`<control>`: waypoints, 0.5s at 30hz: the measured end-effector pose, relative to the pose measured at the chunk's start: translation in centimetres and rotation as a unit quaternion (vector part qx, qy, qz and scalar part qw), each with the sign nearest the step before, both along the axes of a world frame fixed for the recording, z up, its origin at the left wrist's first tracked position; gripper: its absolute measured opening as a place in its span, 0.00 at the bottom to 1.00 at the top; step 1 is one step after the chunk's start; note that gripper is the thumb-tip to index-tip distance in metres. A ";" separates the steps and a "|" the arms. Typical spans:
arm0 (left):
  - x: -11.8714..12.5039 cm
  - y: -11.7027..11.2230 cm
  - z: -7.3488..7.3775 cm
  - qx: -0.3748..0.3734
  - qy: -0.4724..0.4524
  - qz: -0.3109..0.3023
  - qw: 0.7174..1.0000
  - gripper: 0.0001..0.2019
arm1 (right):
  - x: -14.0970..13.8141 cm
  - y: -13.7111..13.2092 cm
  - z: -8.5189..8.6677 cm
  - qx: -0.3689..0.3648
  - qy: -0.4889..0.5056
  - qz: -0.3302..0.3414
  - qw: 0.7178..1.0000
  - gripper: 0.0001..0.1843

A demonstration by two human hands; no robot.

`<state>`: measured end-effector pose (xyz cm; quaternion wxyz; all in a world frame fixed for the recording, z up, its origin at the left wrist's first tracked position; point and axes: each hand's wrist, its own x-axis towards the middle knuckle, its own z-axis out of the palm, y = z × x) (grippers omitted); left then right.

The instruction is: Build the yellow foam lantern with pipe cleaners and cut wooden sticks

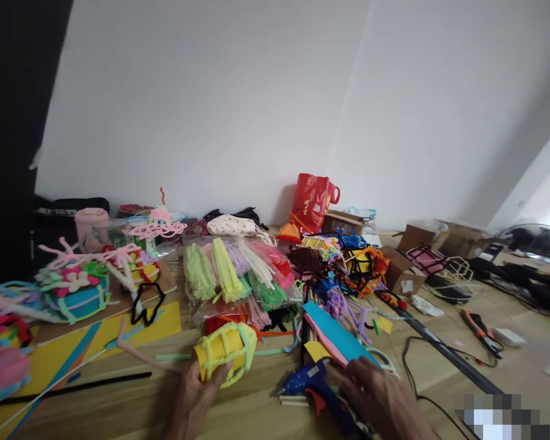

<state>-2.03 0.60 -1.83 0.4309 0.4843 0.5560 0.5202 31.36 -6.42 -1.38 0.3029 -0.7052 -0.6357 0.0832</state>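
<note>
My left hand (197, 391) is closed around a yellow paper cylinder (224, 351), which lies tilted on its side in my grasp. Pale yellow-green pipe cleaners form a lattice around its outside and one end. On the right, my right hand (371, 385) is over the table with fingers loosely bent and apart, close to the rear of a blue hot glue gun (305, 379). The gun's nozzle points left and its red trigger shows. Just beyond that hand lie a blue paper strip (334, 333) and a pink one. My right fingertips are partly hidden.
Bundles of coloured pipe cleaners (227, 269) lie in plastic bags at the centre back. Decorated pipe-cleaner pieces (80, 290) crowd the left. A red bag (311, 201) stands by the wall. Pliers (481, 333), a black cable (406, 366) and cardboard boxes (403, 269) are on the right.
</note>
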 end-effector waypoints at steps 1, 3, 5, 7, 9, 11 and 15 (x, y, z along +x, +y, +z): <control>0.0 0.1 -0.1 0.002 -0.002 -0.004 1.000 0.18 | 1.2 0.3 0.7 -0.030 -0.065 -0.013 0.997 0.12; 0.0 0.2 -0.4 -0.002 -0.009 -0.003 1.000 0.19 | 3.3 0.7 2.0 -0.060 -0.144 -0.050 0.986 0.11; 0.0 0.3 -0.7 -0.007 -0.015 0.006 1.000 0.19 | 4.2 0.8 2.5 -0.086 -0.167 -0.048 0.981 0.10; 0.1 0.4 -0.7 -0.013 -0.020 0.011 1.000 0.19 | 3.4 0.4 2.0 -0.108 -0.140 0.016 0.984 0.12; 0.3 0.3 -0.5 -0.014 -0.028 0.008 0.999 0.17 | 1.5 -0.2 0.7 -0.126 -0.108 0.087 0.982 0.14; 0.4 0.2 0.0 -0.016 -0.039 0.008 0.999 0.17 | -0.8 -0.7 -1.3 -0.092 -0.139 0.095 0.981 0.14; 0.4 -0.1 0.5 -0.025 -0.035 0.008 0.999 0.19 | -3.4 -0.8 -4.1 0.047 -0.184 0.072 0.979 0.14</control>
